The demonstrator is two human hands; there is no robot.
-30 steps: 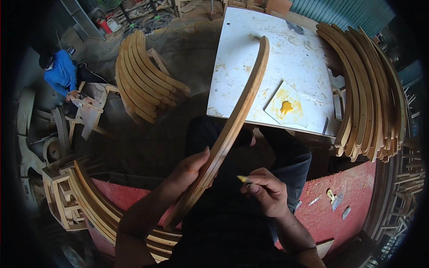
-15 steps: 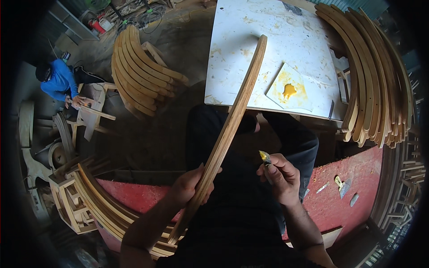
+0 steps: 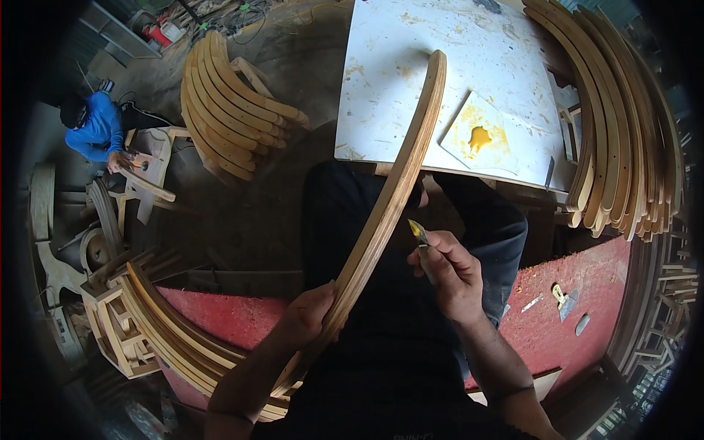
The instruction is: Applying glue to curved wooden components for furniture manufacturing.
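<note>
Faint lettering marks a black shirt at the view's lower edge; no text is legible.

Light pools on the stained white worktable, the grey floor fading into shadow beside it! A red-topped bench sits low, wooden frames crowd the right edge, and a teal wall peeks in upper right.
</note>
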